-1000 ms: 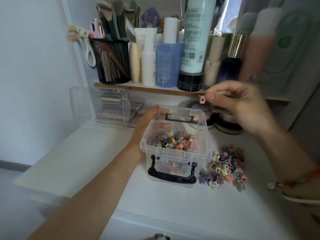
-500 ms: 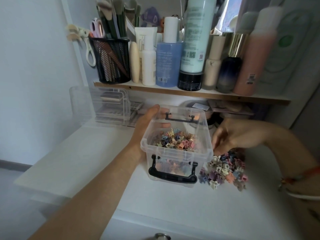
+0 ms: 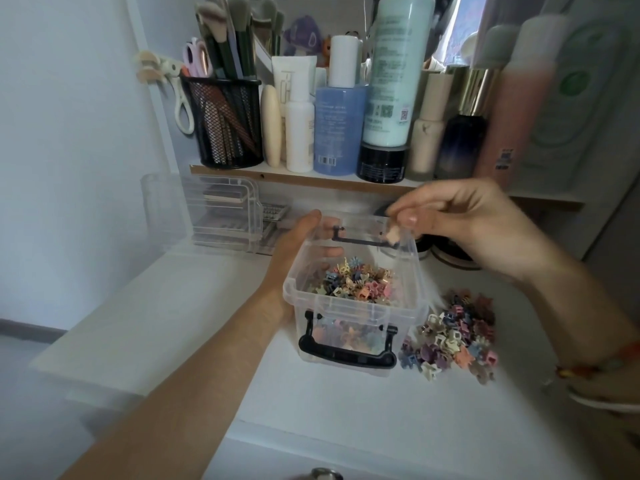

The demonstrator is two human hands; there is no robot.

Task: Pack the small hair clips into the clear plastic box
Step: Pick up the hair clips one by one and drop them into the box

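Observation:
A clear plastic box [image 3: 408,310] with black handles stands open on the white counter, holding several small coloured hair clips [image 3: 353,280]. My left hand [image 3: 294,247] grips the box's left wall, fingers behind it. My right hand [image 3: 460,220] hovers over the box's far right corner, pinching one small pale pink clip [image 3: 393,236] between thumb and fingertips. A loose pile of small clips [image 3: 453,336] lies on the counter just right of the box.
A wooden shelf [image 3: 311,180] behind carries bottles, tubes and a black mesh brush holder [image 3: 227,123]. A clear drawer organiser [image 3: 221,213] stands at the back left. Dark round jars [image 3: 450,254] sit behind the box. The counter edge runs along the left.
My right hand went down to the pile of clips, took one, and has risen back over the box's far right corner. The left hand and box have stayed put.

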